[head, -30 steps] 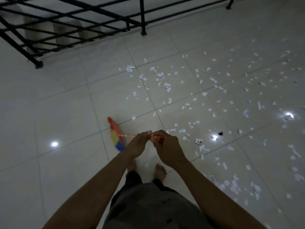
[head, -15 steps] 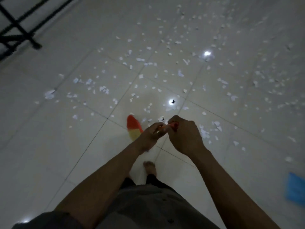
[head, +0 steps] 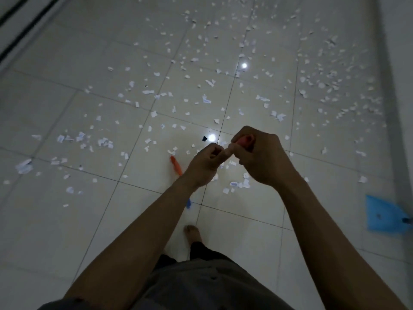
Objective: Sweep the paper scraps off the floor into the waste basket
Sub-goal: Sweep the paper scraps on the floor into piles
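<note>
Seen from above, the right hand [head: 263, 157] and left hand [head: 205, 166] met in front of the body, both curled round the orange handle of a broom [head: 176, 165], its head low beside the left wrist. White scraps [head: 206, 100] littered the tiled floor [head: 67, 220]. A blue dustpan [head: 384, 218] lay at the right edge. One bare foot [head: 193, 234] showed between the forearms.

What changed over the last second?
View swung right: a blue dustpan came into view at the right edge. The broom head turned edge-on by the left hand. Same: it and the right hand grip the broom handle; paper scraps unswept.
</note>
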